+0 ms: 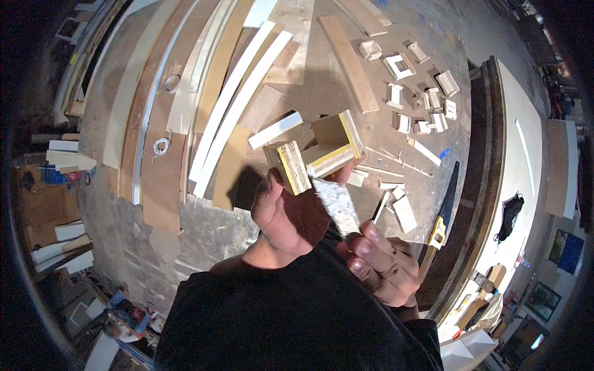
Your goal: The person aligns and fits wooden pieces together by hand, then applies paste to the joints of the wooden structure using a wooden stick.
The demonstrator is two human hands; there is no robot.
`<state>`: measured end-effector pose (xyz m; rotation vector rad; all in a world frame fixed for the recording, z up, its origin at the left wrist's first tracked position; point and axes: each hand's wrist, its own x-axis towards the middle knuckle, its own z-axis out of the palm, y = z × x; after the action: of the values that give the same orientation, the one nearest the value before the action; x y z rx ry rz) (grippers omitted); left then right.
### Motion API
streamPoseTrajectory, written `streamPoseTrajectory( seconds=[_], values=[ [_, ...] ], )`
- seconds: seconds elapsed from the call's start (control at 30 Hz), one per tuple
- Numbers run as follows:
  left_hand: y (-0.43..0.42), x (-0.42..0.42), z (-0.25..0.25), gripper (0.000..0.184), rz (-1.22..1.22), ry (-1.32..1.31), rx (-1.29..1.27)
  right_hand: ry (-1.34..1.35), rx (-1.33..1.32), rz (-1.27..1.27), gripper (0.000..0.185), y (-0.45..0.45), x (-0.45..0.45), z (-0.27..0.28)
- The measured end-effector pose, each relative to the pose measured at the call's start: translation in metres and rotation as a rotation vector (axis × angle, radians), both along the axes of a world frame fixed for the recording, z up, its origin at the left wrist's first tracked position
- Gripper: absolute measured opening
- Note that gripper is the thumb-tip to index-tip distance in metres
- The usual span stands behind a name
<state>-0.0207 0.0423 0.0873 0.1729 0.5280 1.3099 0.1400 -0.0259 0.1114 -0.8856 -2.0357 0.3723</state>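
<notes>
My left hand [288, 219] is closed around a small open-sided wooden box [325, 164], held up above the table. Its thumb presses near the left end, and fingertips show behind the right part. Yellow lines, which look like glue, run along the box's edges. My right hand [387, 263] grips a flat whitish, speckled strip [337, 204] that looks like a smeared scraper or spatula; its exact kind is unclear. The strip's upper end reaches the box's lower edge, and whether it touches cannot be told. Just behind the box lies a short white-faced wood block [275, 130].
Long boards and white strips [241, 111] cover the table's left side. Several small wooden frames [399, 65] stand at the back right. Offcuts [405, 213] lie near my right hand. A yellow-handled handsaw [439, 232] rests by the right edge, beside a pale bench [516, 161].
</notes>
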Motion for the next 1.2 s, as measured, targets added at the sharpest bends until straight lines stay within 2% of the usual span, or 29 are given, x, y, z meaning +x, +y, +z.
streamPoseTrajectory(
  seconds=[0.07, 0.13, 0.2, 0.23, 0.3, 0.33, 0.4, 0.47, 0.57, 0.7, 0.87, 0.97, 1.03, 1.07, 1.17, 1.2],
  values=[
    [0.001, -0.002, -0.01, 0.077, -0.057, -0.224, 0.191, 0.054, -0.013, -0.088, 0.023, -0.008, -0.001, -0.002],
    [0.0, -0.002, -0.012, 0.078, -0.059, -0.23, 0.171, 0.129, 0.068, -0.117, 0.022, -0.005, -0.008, -0.004],
    [-0.001, -0.001, -0.015, 0.078, 0.008, -0.276, 0.159, 0.071, -0.025, -0.124, 0.023, -0.003, -0.012, 0.007],
    [-0.001, 0.0, -0.012, 0.078, 0.006, -0.275, 0.16, 0.133, -0.051, -0.106, 0.02, 0.002, -0.018, 0.007],
    [-0.001, -0.001, -0.002, 0.095, 0.018, -0.127, 0.085, 0.08, -0.036, -0.051, 0.02, 0.002, -0.013, 0.009],
    [-0.001, -0.003, -0.005, 0.095, 0.021, -0.125, 0.088, 0.024, -0.025, 0.005, 0.02, 0.002, -0.011, 0.009],
    [-0.001, -0.007, -0.015, 0.076, 0.029, -0.351, 0.227, 0.088, 0.017, -0.021, 0.02, 0.001, -0.017, 0.006],
    [0.001, -0.01, -0.016, 0.081, 0.041, -0.366, 0.168, 0.125, -0.101, 0.035, 0.021, -0.006, -0.012, 0.01],
    [0.003, -0.01, -0.011, 0.082, 0.037, -0.36, 0.281, 0.276, -0.081, -0.042, 0.019, -0.015, -0.015, 0.004],
    [0.0, -0.008, -0.019, 0.083, 0.033, -0.395, 0.32, 0.32, -0.127, -0.028, 0.018, 0.0, -0.029, 0.015],
    [-0.001, -0.009, -0.008, 0.083, 0.069, -0.331, 0.221, 0.182, -0.117, 0.09, 0.019, 0.002, -0.021, 0.014],
    [-0.003, -0.01, -0.015, 0.086, 0.055, -0.482, 0.226, 0.156, -0.094, 0.075, 0.019, -0.006, -0.017, 0.005],
    [-0.002, -0.008, -0.015, 0.09, 0.001, -0.527, 0.333, 0.178, -0.072, 0.02, 0.021, -0.01, -0.017, 0.0],
    [-0.004, -0.007, -0.014, 0.09, 0.001, -0.526, 0.332, 0.178, -0.073, 0.02, 0.021, -0.012, -0.017, 0.002],
    [-0.008, -0.006, -0.006, 0.092, 0.073, -0.26, 0.247, 0.22, -0.104, 0.001, 0.022, -0.013, -0.017, 0.004],
    [-0.005, -0.008, -0.006, 0.087, 0.034, -0.257, 0.277, 0.275, -0.068, -0.005, 0.022, -0.014, -0.017, 0.0]
  ],
)
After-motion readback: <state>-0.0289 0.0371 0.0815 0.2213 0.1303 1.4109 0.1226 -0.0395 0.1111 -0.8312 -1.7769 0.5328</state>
